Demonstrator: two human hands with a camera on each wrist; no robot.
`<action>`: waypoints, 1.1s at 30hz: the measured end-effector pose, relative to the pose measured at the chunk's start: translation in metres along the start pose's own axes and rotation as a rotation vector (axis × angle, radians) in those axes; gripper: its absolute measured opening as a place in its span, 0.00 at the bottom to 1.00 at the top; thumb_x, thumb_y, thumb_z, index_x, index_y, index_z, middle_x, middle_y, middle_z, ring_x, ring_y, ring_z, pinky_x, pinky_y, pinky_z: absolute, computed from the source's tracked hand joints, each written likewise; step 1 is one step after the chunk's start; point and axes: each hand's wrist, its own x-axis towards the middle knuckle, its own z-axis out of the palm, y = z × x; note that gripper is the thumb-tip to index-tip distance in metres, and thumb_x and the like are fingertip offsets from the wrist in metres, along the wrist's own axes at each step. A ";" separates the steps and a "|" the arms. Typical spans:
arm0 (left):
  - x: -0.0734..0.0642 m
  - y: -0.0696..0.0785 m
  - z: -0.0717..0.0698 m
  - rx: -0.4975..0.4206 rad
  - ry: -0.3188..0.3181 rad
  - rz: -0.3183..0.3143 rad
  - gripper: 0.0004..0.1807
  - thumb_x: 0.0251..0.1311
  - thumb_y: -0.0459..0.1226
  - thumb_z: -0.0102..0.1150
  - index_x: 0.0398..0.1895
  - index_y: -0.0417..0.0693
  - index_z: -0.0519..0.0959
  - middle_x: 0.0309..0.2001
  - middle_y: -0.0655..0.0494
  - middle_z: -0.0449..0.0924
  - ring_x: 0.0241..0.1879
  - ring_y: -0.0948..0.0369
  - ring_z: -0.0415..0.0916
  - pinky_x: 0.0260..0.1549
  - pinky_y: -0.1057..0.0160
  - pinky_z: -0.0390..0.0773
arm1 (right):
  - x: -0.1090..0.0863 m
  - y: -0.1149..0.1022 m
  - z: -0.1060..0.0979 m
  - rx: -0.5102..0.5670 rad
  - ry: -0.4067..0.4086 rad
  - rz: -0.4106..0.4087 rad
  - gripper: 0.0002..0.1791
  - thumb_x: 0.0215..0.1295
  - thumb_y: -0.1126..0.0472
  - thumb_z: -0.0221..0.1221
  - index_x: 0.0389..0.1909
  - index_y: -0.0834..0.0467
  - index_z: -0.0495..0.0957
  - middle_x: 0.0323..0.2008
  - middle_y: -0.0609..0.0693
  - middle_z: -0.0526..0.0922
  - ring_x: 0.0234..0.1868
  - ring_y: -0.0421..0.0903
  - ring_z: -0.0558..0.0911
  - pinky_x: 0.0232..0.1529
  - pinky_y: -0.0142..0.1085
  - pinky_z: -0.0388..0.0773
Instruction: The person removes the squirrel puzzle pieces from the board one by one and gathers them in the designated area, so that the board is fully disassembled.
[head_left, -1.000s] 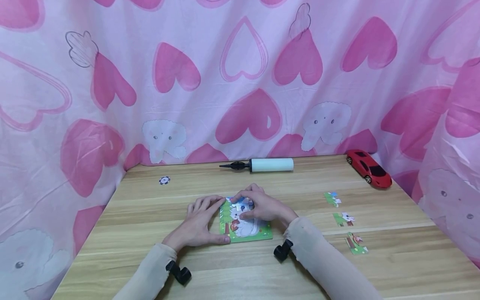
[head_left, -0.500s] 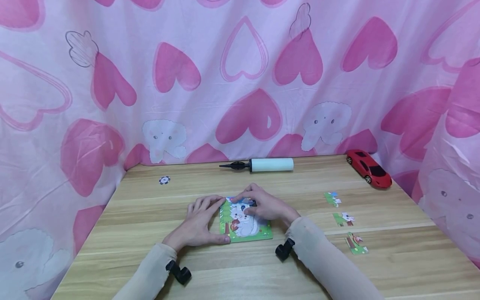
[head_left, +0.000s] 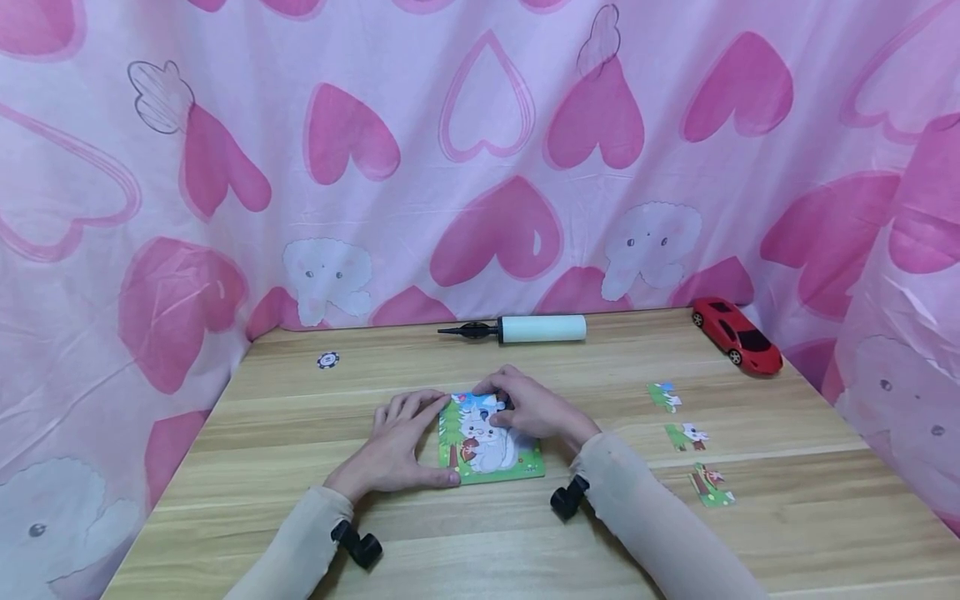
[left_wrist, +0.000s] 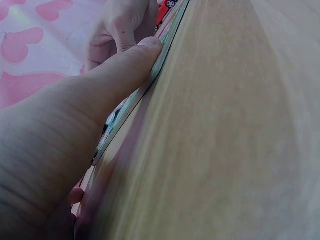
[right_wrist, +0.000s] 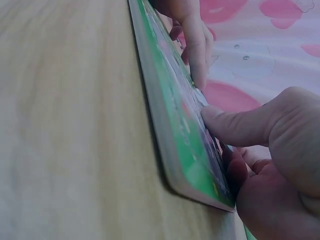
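On the table's middle lies a small jigsaw puzzle board [head_left: 501, 477], green-edged, with a white animal picture. My left hand [head_left: 393, 450] steadies its left side, thumb along the front edge and index finger at the back left corner; the other fingers rest on the table. Over the board's back right part, my right hand [head_left: 531, 408] holds a small blue-and-white puzzle piece [head_left: 502, 404] between thumb and index finger. The piece is mostly hidden by those fingers. In the right wrist view, the right thumb [right_wrist: 235, 125] bends over the board surface.
Three loose puzzle pieces lie in a column at the right, the middle one [head_left: 686, 437] among them. A red toy car [head_left: 737, 337] stands at the back right. A hand pump [head_left: 542, 329] lies at the back, a round chip [head_left: 327, 360] at the back left. A heart-patterned curtain [head_left: 495, 229] hangs behind.
My right index finger has drawn back to the right, uncovering more of the board's top edge. The right thumb has shifted slightly up and right. My left hand has stayed put.
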 end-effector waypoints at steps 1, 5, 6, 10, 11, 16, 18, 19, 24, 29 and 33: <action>0.000 0.000 0.000 0.001 -0.001 0.000 0.71 0.47 0.78 0.75 0.91 0.56 0.61 0.85 0.60 0.57 0.82 0.49 0.51 0.70 0.39 0.56 | 0.000 -0.001 -0.001 -0.006 0.000 0.006 0.25 0.78 0.65 0.68 0.72 0.50 0.82 0.61 0.48 0.76 0.60 0.46 0.77 0.72 0.50 0.75; 0.000 0.001 -0.001 -0.005 -0.002 0.002 0.71 0.48 0.78 0.75 0.91 0.56 0.61 0.85 0.60 0.57 0.82 0.49 0.51 0.70 0.39 0.56 | -0.001 -0.001 -0.003 -0.033 -0.002 0.009 0.25 0.77 0.63 0.70 0.73 0.51 0.81 0.58 0.48 0.76 0.57 0.46 0.77 0.66 0.48 0.78; 0.000 0.001 -0.001 -0.006 -0.001 0.002 0.71 0.48 0.78 0.75 0.91 0.56 0.61 0.85 0.60 0.57 0.82 0.49 0.51 0.70 0.39 0.56 | -0.001 -0.002 -0.004 -0.044 -0.002 0.006 0.26 0.77 0.62 0.70 0.73 0.51 0.81 0.57 0.48 0.76 0.56 0.46 0.77 0.65 0.47 0.78; 0.000 0.001 -0.002 -0.006 0.000 0.001 0.71 0.47 0.78 0.75 0.91 0.57 0.60 0.86 0.60 0.57 0.82 0.49 0.51 0.70 0.39 0.56 | 0.000 -0.003 -0.006 -0.076 -0.004 -0.002 0.25 0.77 0.60 0.71 0.72 0.52 0.82 0.56 0.48 0.77 0.54 0.45 0.77 0.62 0.45 0.78; 0.000 0.000 -0.002 -0.005 0.000 0.000 0.71 0.48 0.78 0.75 0.91 0.57 0.60 0.86 0.60 0.57 0.82 0.49 0.51 0.70 0.39 0.56 | 0.000 -0.003 -0.007 -0.080 -0.003 -0.004 0.25 0.77 0.60 0.71 0.72 0.52 0.83 0.56 0.48 0.77 0.54 0.45 0.78 0.62 0.44 0.79; 0.001 0.000 -0.001 0.008 -0.001 0.000 0.71 0.47 0.80 0.73 0.91 0.57 0.60 0.86 0.60 0.56 0.82 0.49 0.51 0.71 0.39 0.56 | -0.003 -0.007 -0.013 -0.068 0.017 -0.014 0.25 0.75 0.60 0.73 0.70 0.47 0.85 0.59 0.47 0.76 0.58 0.44 0.78 0.65 0.45 0.80; 0.001 0.000 0.000 0.008 -0.002 -0.001 0.72 0.47 0.80 0.73 0.91 0.57 0.60 0.86 0.60 0.56 0.82 0.49 0.51 0.72 0.38 0.56 | -0.006 -0.009 -0.018 -0.063 0.031 -0.023 0.25 0.76 0.59 0.73 0.71 0.45 0.85 0.61 0.45 0.76 0.59 0.44 0.78 0.64 0.44 0.80; 0.001 0.000 0.000 0.009 -0.003 -0.002 0.72 0.47 0.80 0.73 0.91 0.57 0.60 0.86 0.60 0.56 0.82 0.49 0.51 0.72 0.38 0.56 | -0.007 -0.010 -0.021 -0.064 0.040 -0.032 0.25 0.76 0.59 0.72 0.71 0.45 0.84 0.61 0.45 0.76 0.58 0.44 0.79 0.63 0.44 0.81; 0.001 0.000 0.000 0.004 -0.005 -0.006 0.72 0.47 0.80 0.74 0.91 0.56 0.60 0.86 0.59 0.57 0.83 0.48 0.50 0.72 0.38 0.56 | -0.013 -0.014 -0.037 -0.066 0.091 -0.080 0.28 0.77 0.60 0.71 0.74 0.51 0.80 0.58 0.47 0.78 0.55 0.46 0.79 0.57 0.46 0.83; -0.001 -0.001 0.000 0.006 -0.003 -0.008 0.71 0.47 0.79 0.74 0.90 0.56 0.61 0.87 0.58 0.56 0.83 0.48 0.50 0.72 0.38 0.56 | -0.021 -0.018 -0.055 -0.050 0.137 -0.089 0.25 0.76 0.60 0.71 0.71 0.50 0.82 0.60 0.46 0.80 0.58 0.47 0.77 0.59 0.49 0.81; 0.000 0.000 0.000 0.016 -0.001 -0.009 0.72 0.46 0.80 0.74 0.90 0.57 0.61 0.86 0.59 0.56 0.83 0.48 0.50 0.72 0.38 0.56 | -0.029 -0.018 -0.067 -0.046 0.175 -0.117 0.23 0.75 0.59 0.72 0.69 0.48 0.84 0.61 0.48 0.80 0.59 0.50 0.77 0.61 0.52 0.79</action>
